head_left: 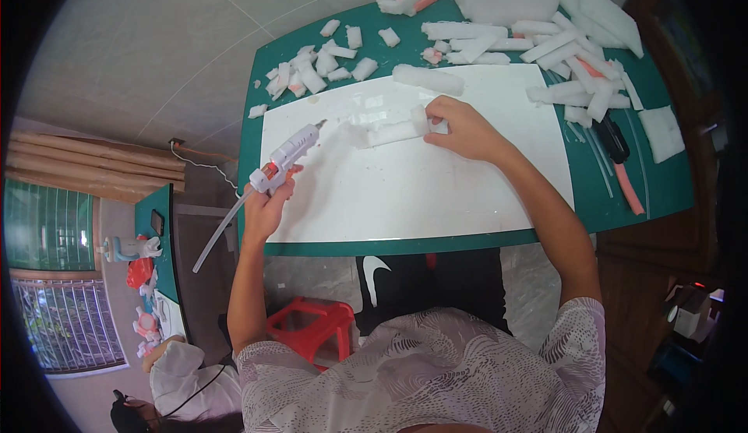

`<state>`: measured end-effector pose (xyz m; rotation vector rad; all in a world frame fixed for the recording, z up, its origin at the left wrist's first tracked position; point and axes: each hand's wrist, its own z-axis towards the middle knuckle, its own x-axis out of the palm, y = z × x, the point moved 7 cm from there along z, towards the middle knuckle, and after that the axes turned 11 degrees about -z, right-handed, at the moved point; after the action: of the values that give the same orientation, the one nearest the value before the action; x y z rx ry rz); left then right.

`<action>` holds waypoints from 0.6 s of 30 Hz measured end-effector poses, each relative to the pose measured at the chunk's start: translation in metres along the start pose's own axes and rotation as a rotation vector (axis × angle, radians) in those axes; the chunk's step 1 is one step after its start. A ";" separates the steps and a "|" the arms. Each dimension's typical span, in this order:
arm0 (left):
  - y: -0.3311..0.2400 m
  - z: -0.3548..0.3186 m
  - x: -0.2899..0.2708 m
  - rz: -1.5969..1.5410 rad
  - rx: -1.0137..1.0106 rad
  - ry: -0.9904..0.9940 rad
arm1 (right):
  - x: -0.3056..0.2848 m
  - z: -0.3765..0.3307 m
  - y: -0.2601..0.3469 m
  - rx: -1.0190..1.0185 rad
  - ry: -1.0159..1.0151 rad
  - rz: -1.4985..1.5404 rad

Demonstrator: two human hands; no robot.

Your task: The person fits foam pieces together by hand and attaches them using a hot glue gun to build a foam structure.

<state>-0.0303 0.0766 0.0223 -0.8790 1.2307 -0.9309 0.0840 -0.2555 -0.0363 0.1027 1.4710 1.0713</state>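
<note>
My left hand (265,209) wraps the glue gun (290,149); my right hand (467,133) pinches the foam (393,133).
The foam lies on the white board (405,203) on the table (405,245), its right end between my thumb and fingers, the nozzle (320,124) pointing near it but apart. I'd best keep that end still, lay a thin, even bead along the joint and keep the tip, likely hot, clear of my fingers. White on white blurs the foam's left end, so I can't tell whether glue sits there; my fingers cover part of the right end, and I can't make out whether the trigger is pressed.
</note>
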 end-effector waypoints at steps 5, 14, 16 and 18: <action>-0.003 -0.004 0.008 -0.160 -0.089 0.038 | 0.000 0.001 0.005 -0.004 0.008 -0.004; 0.003 0.002 0.012 -0.100 -0.100 0.049 | 0.003 0.001 0.000 0.000 0.001 -0.001; 0.003 0.002 0.014 -0.094 -0.094 0.055 | 0.004 0.001 0.000 0.000 0.003 -0.006; 0.004 0.002 0.015 -0.107 -0.101 0.034 | 0.003 0.001 0.001 -0.001 -0.004 0.006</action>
<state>-0.0262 0.0640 0.0134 -1.0207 1.2787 -0.9798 0.0829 -0.2523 -0.0380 0.1086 1.4679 1.0759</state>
